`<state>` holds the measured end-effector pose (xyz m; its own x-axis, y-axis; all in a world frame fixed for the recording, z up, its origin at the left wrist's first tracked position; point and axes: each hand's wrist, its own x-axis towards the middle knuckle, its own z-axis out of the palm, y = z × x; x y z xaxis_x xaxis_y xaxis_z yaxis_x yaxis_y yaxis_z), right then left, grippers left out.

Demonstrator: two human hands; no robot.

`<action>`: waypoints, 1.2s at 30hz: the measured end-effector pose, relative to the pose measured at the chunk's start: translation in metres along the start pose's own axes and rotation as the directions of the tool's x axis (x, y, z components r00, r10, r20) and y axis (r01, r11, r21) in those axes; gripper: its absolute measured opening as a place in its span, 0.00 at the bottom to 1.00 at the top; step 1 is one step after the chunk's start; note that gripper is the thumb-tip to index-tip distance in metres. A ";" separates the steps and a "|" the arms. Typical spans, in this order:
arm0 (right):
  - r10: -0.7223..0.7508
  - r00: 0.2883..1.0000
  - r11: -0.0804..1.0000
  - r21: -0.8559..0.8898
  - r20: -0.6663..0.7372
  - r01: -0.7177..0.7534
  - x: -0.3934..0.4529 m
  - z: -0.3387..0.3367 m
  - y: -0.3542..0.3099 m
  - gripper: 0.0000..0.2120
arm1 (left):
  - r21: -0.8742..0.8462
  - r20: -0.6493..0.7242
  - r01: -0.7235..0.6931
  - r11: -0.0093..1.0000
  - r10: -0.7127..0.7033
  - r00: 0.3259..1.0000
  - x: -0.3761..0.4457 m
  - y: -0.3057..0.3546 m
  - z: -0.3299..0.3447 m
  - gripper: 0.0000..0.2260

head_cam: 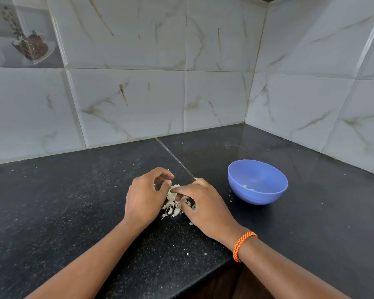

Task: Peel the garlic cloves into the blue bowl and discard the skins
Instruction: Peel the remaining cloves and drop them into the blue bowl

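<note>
From the head camera, a small heap of pale garlic skins lies on the black speckled countertop, between the two hands and just left of the seam that runs diagonally across the stone. The heap is roughly as wide as it is long, so no long axis can be told; the single flakes curl in different directions. A few stray flakes lie nearer the counter's front edge.

The left hand rests on the counter at the heap's left side, palm turned toward the heap, fingers curled so that thumb and forefinger nearly meet in a pinch (whether a skin or clove sits between them cannot be told). The right hand lies back-up over the heap's right side, its forearm coming in from the lower right. Its forefinger stretches left across the skins and its thumb comes up from below, the two closing on something in the heap that is too hidden to name. An orange braided band circles the right wrist.

The blue bowl stands upright on the counter, right of the right hand and apart from it, with a few pale peeled cloves in its bottom.

Behind, marbled white wall tiles meet in a corner; one tile at upper left carries a printed picture. No readable writing shows anywhere.
</note>
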<state>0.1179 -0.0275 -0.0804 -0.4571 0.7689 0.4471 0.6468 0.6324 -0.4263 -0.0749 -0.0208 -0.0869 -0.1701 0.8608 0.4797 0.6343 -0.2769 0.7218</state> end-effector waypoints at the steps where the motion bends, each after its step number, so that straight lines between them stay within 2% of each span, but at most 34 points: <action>1: -0.010 1.000 1.000 -0.008 0.000 0.010 0.000 0.000 0.000 0.19 | 0.002 0.001 0.001 1.000 -0.001 1.000 0.000 0.000 0.000 0.09; 10: -0.061 0.997 0.998 -0.022 -0.040 0.061 0.003 0.005 0.003 0.16 | 0.004 0.003 0.006 1.000 -0.006 1.000 0.001 -0.002 0.002 0.09; 12: -0.027 0.993 0.998 0.060 -0.111 0.034 0.003 0.003 0.005 0.17 | -0.020 0.005 -0.002 1.000 0.002 1.000 0.001 -0.002 0.001 0.09; 15: 0.082 0.974 0.961 0.276 -0.213 -0.020 0.004 0.001 0.012 0.18 | -0.084 0.031 -0.031 0.996 0.033 0.999 0.001 0.001 0.000 0.09; 19: 0.173 0.960 0.893 0.446 -0.219 -0.059 0.004 -0.001 0.014 0.20 | -0.120 0.103 -0.061 0.991 0.074 0.992 -0.001 0.004 0.000 0.08; 22: 0.172 0.950 0.884 0.467 -0.261 -0.031 0.005 -0.001 0.013 0.21 | -0.114 0.169 -0.090 0.989 0.109 0.980 -0.004 0.004 0.002 0.03; 25: 0.173 0.941 0.882 0.471 -0.290 -0.017 0.005 -0.002 0.012 0.21 | -0.092 0.194 -0.099 0.991 0.115 0.974 -0.005 0.007 0.002 0.05; 36: 0.163 0.940 0.892 0.452 -0.301 -0.010 0.004 -0.002 0.011 0.18 | -0.126 0.174 -0.116 0.985 0.137 0.975 -0.005 0.010 0.001 0.03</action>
<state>0.1244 -0.0183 -0.0816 -0.1403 0.7974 0.5870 0.3056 0.5987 -0.7404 -0.0676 -0.0271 -0.0825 0.0524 0.8755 0.4803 0.5495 -0.4269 0.7182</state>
